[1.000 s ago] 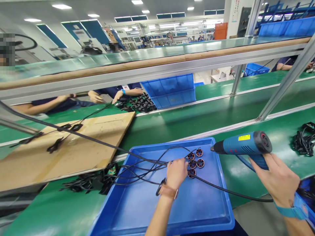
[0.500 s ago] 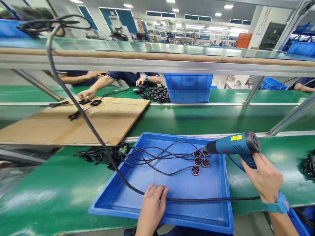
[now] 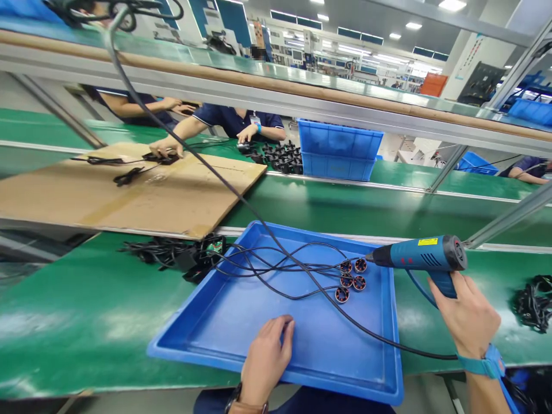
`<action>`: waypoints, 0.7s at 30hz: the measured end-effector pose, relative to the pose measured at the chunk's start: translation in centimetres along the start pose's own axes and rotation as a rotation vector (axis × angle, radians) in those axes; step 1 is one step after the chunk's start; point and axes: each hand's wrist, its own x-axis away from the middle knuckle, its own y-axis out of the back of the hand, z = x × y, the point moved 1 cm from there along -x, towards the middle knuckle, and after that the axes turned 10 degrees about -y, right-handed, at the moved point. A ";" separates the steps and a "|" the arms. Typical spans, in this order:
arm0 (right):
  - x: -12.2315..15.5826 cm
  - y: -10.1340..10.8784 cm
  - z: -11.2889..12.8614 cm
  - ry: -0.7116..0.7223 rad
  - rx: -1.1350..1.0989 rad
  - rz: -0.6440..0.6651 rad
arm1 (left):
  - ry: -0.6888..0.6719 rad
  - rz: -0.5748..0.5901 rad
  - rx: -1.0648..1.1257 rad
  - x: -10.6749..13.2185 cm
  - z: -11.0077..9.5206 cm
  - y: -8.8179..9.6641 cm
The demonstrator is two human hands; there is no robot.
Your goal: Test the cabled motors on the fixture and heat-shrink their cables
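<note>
My right hand (image 3: 470,313) grips the handle of a blue heat gun (image 3: 420,253) with a yellow label. Its dark nozzle points left over the right rim of a blue tray (image 3: 207,359), close beside several small round coil parts (image 3: 345,280) with reddish windings. Thin black wires (image 3: 267,270) run left from these parts across the tray. My left hand (image 3: 268,351) hovers at the tray's near side, fingers loosely bent, thumb a little apart, with nothing visible in it. A thick black cord (image 3: 319,284) slants across the tray from the shelf above toward my right wrist.
Black cable bundles (image 3: 172,256) lie left of the tray, another bundle (image 3: 535,302) at far right. A cardboard sheet (image 3: 172,201) bridges the bench's far side, where a co-worker's hand (image 3: 166,146) handles black parts. Blue bins (image 3: 338,149) stand behind. A shelf (image 3: 259,86) spans overhead.
My left hand has let go of the thick cord, which has swung up and right across the tray. The heat gun's nozzle has shifted slightly right. The co-worker's hand has moved right.
</note>
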 end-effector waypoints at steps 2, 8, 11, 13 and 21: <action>0.1 0.0 0.0 -0.002 -0.007 0.006 | 0.012 0.004 0.001 0.0 -0.1 0.1; 0.1 -0.1 -0.1 -0.004 0.008 0.001 | -0.007 -0.015 -0.037 0.2 0.0 0.0; 0.1 -0.2 -0.2 0.000 0.013 -0.005 | -0.006 0.002 -0.036 0.4 0.2 -0.1; 0.1 -0.2 -0.3 0.001 0.010 0.001 | -0.002 0.016 -0.031 0.4 0.2 -0.2; 0.3 -0.4 -0.5 -0.009 0.014 0.026 | -0.001 0.063 -0.042 0.3 0.1 0.1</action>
